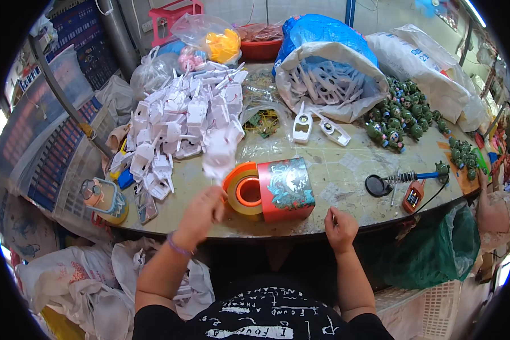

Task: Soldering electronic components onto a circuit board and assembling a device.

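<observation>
My left hand (203,211) hangs over the table's front edge, its fingers smeared by motion. Just beyond its fingertips a white plastic housing (220,152) shows blurred, in front of a big heap of similar white housings (175,116). Whether the hand touches it, I cannot tell. Closed, with thumb and fingers pinched, my right hand (341,229) rests by the table edge; what it holds, if anything, is hidden. Between my hands lies a roll of tape (241,211) with an orange core, against a red box (286,190) with a teal pattern.
Two white housings (302,126) lie before a sack (334,85) of white parts. At right are green figures (399,116), a blue-handled soldering iron (416,176) and an orange meter (413,196). A bottle (105,201) stands at left. Another person's arm (487,207) reaches in at far right.
</observation>
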`<action>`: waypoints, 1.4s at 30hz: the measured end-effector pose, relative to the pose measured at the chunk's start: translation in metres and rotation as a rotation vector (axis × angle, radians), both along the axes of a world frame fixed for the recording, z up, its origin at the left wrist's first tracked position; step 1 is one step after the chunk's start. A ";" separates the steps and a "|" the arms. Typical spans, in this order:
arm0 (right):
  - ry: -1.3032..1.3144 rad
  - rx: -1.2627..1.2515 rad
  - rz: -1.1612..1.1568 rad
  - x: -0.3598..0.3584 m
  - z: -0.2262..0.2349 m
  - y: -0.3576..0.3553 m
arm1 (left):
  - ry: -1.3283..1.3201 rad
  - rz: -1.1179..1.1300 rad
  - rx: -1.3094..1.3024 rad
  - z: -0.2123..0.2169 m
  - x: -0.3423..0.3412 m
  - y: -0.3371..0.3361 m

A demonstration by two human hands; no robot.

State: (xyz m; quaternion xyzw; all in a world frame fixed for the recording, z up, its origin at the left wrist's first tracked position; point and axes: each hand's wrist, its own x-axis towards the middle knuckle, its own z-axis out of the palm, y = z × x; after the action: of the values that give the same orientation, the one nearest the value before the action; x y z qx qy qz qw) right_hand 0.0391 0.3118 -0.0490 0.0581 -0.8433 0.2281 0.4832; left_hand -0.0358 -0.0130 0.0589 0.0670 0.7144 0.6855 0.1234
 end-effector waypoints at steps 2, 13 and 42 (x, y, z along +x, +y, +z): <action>0.002 -0.002 -0.012 -0.001 0.003 -0.002 | -0.040 -0.098 -0.059 0.006 0.038 0.013; -0.034 -0.060 0.002 -0.003 0.004 -0.007 | -0.315 -0.555 -0.257 -0.002 0.048 0.009; -0.023 0.023 -0.013 0.000 0.004 0.001 | 1.142 -0.442 -1.407 -0.034 -0.250 0.141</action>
State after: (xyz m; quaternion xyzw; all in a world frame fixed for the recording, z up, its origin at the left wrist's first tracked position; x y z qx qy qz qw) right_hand 0.0389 0.3127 -0.0448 0.0555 -0.8516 0.2161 0.4743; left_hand -0.2859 0.1282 0.0252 0.4382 0.8889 -0.0807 -0.1067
